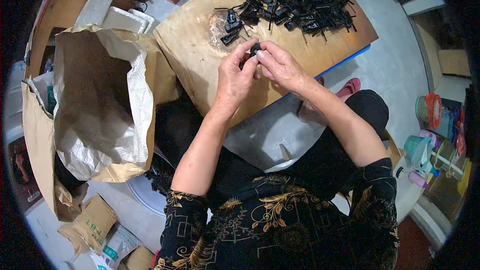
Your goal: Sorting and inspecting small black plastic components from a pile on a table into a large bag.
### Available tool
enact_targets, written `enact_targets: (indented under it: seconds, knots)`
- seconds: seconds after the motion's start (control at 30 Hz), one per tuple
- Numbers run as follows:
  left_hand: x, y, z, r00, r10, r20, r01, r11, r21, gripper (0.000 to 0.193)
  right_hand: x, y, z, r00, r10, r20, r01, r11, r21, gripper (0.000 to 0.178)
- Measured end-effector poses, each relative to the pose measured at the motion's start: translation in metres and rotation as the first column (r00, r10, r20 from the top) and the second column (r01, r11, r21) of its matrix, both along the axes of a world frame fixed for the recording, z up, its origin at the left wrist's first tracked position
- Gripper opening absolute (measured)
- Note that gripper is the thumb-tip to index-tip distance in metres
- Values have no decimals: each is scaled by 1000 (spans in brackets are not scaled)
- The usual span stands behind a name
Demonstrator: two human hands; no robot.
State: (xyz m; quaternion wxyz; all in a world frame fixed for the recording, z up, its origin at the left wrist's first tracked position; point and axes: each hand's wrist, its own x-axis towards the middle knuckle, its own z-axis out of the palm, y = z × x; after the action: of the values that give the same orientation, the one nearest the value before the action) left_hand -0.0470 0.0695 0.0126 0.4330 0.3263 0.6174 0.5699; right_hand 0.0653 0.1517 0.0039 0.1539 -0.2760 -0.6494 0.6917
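Over the near edge of a wooden board table, my left hand (237,72) and my right hand (282,65) meet, fingertips pinched on one small black plastic part (255,48). Fingers cover most of that part, so its full shape is hidden. Beyond my hands lies a big heap of black plastic parts (305,2) with thin stems sticking out. A few loose ones (231,27) lie at the heap's left end, just past my left hand, on a worn patch of the tabletop (195,45).
Left of the table stands a large open paper sack (150,77) with a white woven lining. Below it, a round tub (134,187) of black pieces is partly hidden by my leg. Filled bags (92,222) lie at lower left. Baskets and bottles (420,152) stand far right.
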Motion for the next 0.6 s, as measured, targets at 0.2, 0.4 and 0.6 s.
enact_targets:
  seconds: [0.2, 0.4, 0.6]
  knots:
    - [2, 3, -12, 939, 150, -309, -127, 988, 93, 29, -12, -2, 1, 999, -45, 6, 45, 994, -99, 21]
    - [0, 4, -23, 806, 181, -564, -122, 982, 142, 31, -15, 0, 2, 988, -40, 146, 88, 936, -340, 21]
    - [2, 3, -11, 943, 55, -329, -30, 996, 79, 33, -2, 13, 1, 992, 102, 79, -89, 983, -161, 26]
